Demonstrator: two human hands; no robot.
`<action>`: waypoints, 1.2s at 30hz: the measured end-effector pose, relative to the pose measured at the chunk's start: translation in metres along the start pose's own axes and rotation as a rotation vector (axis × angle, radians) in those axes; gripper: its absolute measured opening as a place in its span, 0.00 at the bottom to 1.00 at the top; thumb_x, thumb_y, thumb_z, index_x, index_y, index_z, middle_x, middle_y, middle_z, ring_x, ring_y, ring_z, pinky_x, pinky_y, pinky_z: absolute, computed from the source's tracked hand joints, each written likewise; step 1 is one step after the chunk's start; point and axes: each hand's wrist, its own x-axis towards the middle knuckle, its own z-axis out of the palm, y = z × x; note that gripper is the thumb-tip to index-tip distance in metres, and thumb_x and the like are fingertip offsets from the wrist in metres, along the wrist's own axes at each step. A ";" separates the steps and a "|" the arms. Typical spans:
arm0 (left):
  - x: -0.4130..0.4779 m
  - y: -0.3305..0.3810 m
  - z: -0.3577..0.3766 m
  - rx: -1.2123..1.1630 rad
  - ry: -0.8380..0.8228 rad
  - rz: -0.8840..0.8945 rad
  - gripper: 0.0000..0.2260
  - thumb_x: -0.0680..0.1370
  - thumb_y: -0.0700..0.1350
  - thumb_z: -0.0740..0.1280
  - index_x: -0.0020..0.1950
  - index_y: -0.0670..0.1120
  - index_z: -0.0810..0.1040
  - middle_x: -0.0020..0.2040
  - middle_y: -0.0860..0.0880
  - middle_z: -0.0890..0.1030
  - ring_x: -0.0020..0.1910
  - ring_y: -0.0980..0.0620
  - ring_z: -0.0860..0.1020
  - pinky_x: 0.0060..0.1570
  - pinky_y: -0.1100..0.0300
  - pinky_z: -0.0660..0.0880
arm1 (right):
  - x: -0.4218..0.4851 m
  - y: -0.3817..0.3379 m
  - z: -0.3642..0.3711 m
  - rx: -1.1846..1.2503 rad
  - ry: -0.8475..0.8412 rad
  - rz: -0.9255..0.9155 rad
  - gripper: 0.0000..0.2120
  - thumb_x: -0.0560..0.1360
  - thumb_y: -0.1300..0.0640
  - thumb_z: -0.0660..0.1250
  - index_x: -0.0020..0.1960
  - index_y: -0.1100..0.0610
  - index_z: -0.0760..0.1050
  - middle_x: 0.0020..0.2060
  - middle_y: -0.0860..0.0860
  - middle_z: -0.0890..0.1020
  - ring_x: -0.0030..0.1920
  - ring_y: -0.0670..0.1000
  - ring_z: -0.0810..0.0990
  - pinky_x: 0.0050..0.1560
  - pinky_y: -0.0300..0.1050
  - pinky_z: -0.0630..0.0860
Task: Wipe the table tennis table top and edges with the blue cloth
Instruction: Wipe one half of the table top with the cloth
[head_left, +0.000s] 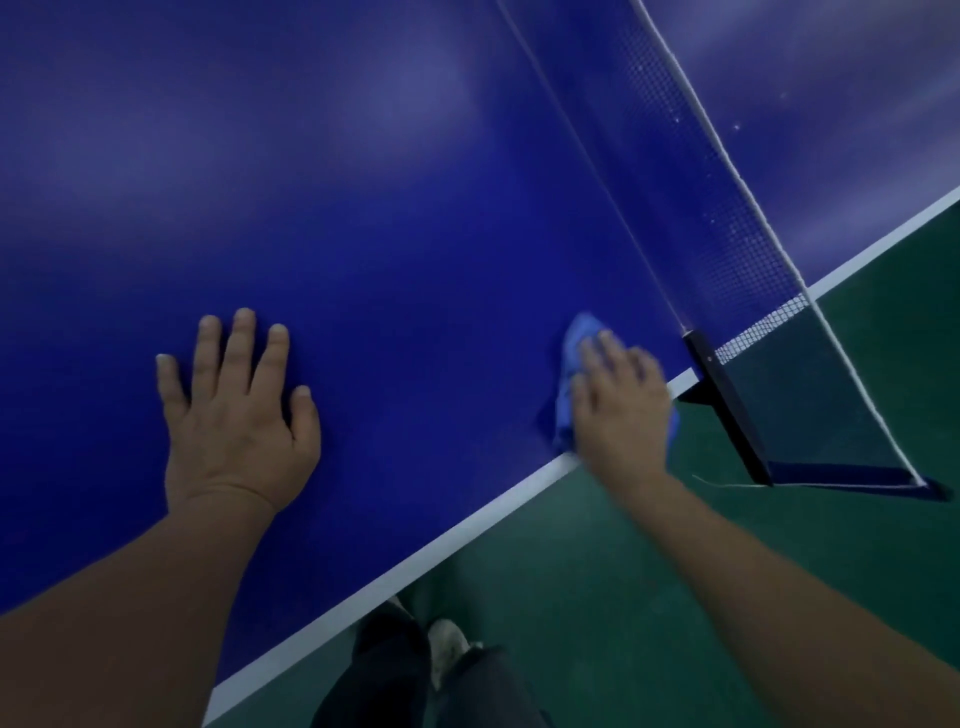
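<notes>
The dark blue table tennis table top (395, 218) fills most of the view, with its white edge line (415, 558) running diagonally from lower left to upper right. My right hand (621, 402) presses the light blue cloth (569, 358) flat onto the table right at the white edge, close to the net post. The cloth pokes out past my fingertips and under my palm. My left hand (236, 415) lies flat on the table top with fingers spread, holding nothing.
The net (691, 182) with its white top band crosses the table at upper right. Its black post and clamp (724, 410) stick out over the edge, just right of my right hand. Green floor (675, 571) lies below; my legs and shoe (447, 649) stand beside the table.
</notes>
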 end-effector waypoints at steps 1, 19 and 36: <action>0.000 0.001 0.000 0.001 -0.005 0.003 0.30 0.80 0.57 0.48 0.80 0.47 0.59 0.82 0.45 0.54 0.81 0.45 0.46 0.77 0.40 0.39 | 0.016 0.007 -0.004 -0.015 -0.049 0.162 0.23 0.85 0.50 0.52 0.76 0.56 0.68 0.75 0.54 0.69 0.71 0.58 0.70 0.71 0.56 0.65; -0.001 -0.001 0.001 -0.011 0.008 -0.008 0.29 0.80 0.56 0.48 0.80 0.47 0.59 0.82 0.46 0.54 0.81 0.46 0.46 0.77 0.40 0.40 | 0.022 -0.001 0.005 0.092 -0.120 0.342 0.30 0.81 0.38 0.43 0.81 0.46 0.57 0.81 0.46 0.57 0.79 0.58 0.56 0.76 0.66 0.51; 0.003 0.006 -0.008 -0.094 -0.005 -0.053 0.30 0.78 0.57 0.50 0.78 0.48 0.65 0.81 0.48 0.59 0.81 0.49 0.51 0.78 0.43 0.44 | 0.095 -0.058 0.000 0.121 -0.113 -0.448 0.26 0.80 0.41 0.55 0.77 0.46 0.67 0.78 0.47 0.65 0.78 0.60 0.62 0.74 0.72 0.54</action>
